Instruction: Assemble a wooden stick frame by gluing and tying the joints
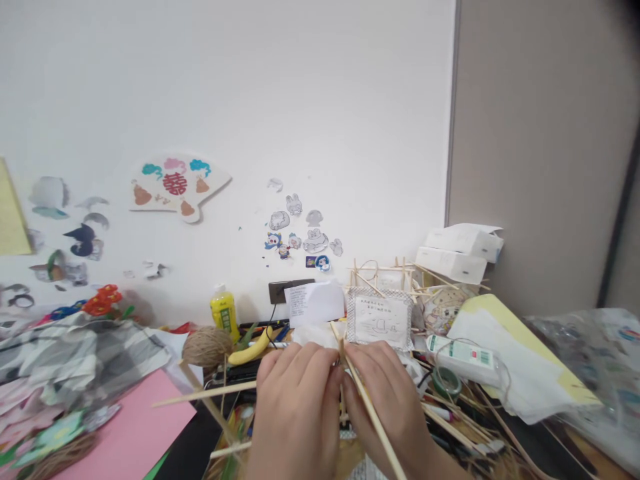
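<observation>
My left hand (299, 408) and my right hand (384, 402) meet at the middle of the view, fingers closed close together. Between the fingertips, a few thin wooden sticks (341, 341) come together at a joint. A long wooden stick (376, 423) slants from there toward the lower right, lying across my right hand. On the far side of my left hand, another wooden stick (207, 393) juts out leftward, crossing an upright stick. These look like parts of one stick frame. My fingers hide most of the joint and exactly what each fingertip pinches.
A twine ball (207, 345), a yellow bottle (225, 313) and a toy banana (251, 348) stand behind my left hand. Pink paper (133, 430) lies at the left. A framed drawing (381, 318), green tape (447, 381) and loose sticks crowd the right.
</observation>
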`<state>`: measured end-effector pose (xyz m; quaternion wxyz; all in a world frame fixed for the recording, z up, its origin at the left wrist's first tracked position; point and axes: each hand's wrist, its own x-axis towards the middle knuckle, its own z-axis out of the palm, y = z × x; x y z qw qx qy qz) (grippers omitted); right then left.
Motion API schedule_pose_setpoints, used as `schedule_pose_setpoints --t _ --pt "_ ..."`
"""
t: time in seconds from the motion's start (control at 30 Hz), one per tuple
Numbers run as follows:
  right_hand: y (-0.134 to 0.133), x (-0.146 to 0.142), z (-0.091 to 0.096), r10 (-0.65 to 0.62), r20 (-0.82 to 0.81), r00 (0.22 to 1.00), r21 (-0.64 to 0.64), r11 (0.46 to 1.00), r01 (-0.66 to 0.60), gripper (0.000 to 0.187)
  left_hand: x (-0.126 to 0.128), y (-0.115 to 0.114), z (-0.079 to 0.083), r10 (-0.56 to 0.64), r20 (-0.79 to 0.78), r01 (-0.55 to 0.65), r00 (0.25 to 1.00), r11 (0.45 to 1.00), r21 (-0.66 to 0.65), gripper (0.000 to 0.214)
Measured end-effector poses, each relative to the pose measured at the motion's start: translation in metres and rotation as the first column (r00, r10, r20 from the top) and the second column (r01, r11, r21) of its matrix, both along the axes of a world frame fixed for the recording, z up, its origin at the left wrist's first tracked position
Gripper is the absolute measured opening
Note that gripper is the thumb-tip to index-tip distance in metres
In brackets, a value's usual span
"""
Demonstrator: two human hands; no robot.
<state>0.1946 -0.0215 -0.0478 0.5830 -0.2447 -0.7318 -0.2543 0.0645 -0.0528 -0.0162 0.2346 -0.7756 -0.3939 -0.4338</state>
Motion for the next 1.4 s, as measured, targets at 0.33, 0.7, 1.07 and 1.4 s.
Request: schedule_pose_setpoints --t 0.33,0.7,1.07,1.4 --pt "0.005 0.002 0.001 0.027 0.047 0.999 0.003 1.0 -0.027 0.023 0.005 0.002 -0.004 0.005 0.073 -0.002 0.997 0.999 -0.053 0.013" --pt "0.001 0.009 0.007 0.098 0.069 0.993 -0.015 0.995 -0.097 0.017 -0.002 -0.001 -0.002 -0.009 0.084 0.013 0.996 0.999 -0.046 0.013" --pt "0.001 0.004 0.001 0.088 0.017 0.996 0.011 0.996 -0.088 0.018 0.001 -0.001 -0.005 0.011 0.084 -0.015 0.996 0.999 0.044 0.009" --pt "0.003 0.004 0.003 0.066 0.048 0.997 0.005 0.998 -0.066 0.018 0.002 0.0 -0.006 0.028 0.088 -0.028 0.996 1.0 0.001 0.009"
